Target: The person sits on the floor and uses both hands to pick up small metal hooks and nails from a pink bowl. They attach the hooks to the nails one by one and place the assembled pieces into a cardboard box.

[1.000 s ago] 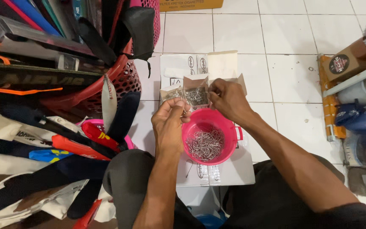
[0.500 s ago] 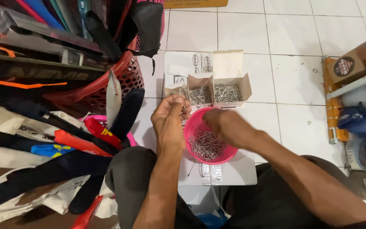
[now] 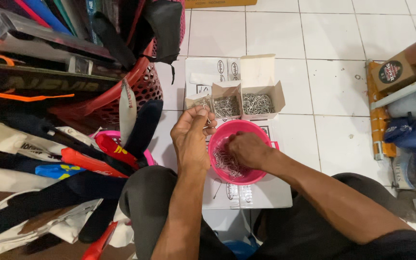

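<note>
Since the earlier frames, the right hand (image 3: 247, 150) has come back from the small boxes and now sits down inside the pink bowl (image 3: 266, 132), its fingers curled into the heap of wire clips (image 3: 227, 166); whether it has pinched any cannot be told, since the knuckles hide the fingertips. The left hand (image 3: 191, 137) has stayed raised at the bowl's left rim, thumb and forefinger closed on a few clips that dangle just in front of the leftmost cardboard box (image 3: 199, 102).

Thin, springy and glossy, the clips hook into one another, so a pinch could lift a tangled string that drops across the white paper sheet (image 3: 270, 195) or onto the tiled floor (image 3: 333, 96). Light plastic, the bowl rests on that slick sheet over the person's knees and could slide or tip under a push on its rim. The open cardboard boxes (image 3: 258, 101) are flimsy, with loose flaps, and a knock might spill their bright metal contents. Beside the left knee, dark fabric cases (image 3: 73, 159) crowd a red mesh basket (image 3: 143, 84).
</note>
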